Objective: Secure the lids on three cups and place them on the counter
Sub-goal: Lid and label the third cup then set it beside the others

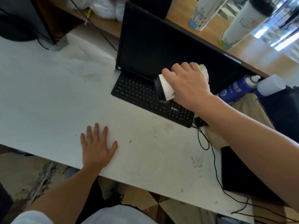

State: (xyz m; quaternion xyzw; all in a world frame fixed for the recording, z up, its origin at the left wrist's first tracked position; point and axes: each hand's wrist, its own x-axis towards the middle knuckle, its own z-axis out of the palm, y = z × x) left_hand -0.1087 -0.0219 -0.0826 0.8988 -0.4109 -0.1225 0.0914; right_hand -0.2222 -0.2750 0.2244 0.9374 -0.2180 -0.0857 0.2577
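Note:
My right hand (187,84) grips a white paper cup (166,88) with a black lid (157,87). The cup is tilted on its side above the black keyboard (142,97), lid pointing left. My left hand (97,147) lies flat on the white table (48,102) with its fingers spread and nothing in it. Two tall white cups stand upright on the raised wooden counter (262,52) behind the monitor: one with a black lid (244,21) at the right, another (205,12) to its left whose top is cut off by the frame.
A black monitor (161,42) stands between the table and the counter. A blue spray can (236,88) lies right of my hand beside a white bottle (271,85). Black cables (212,152) trail off the table's right side. White plastic bags (103,8) sit at the back.

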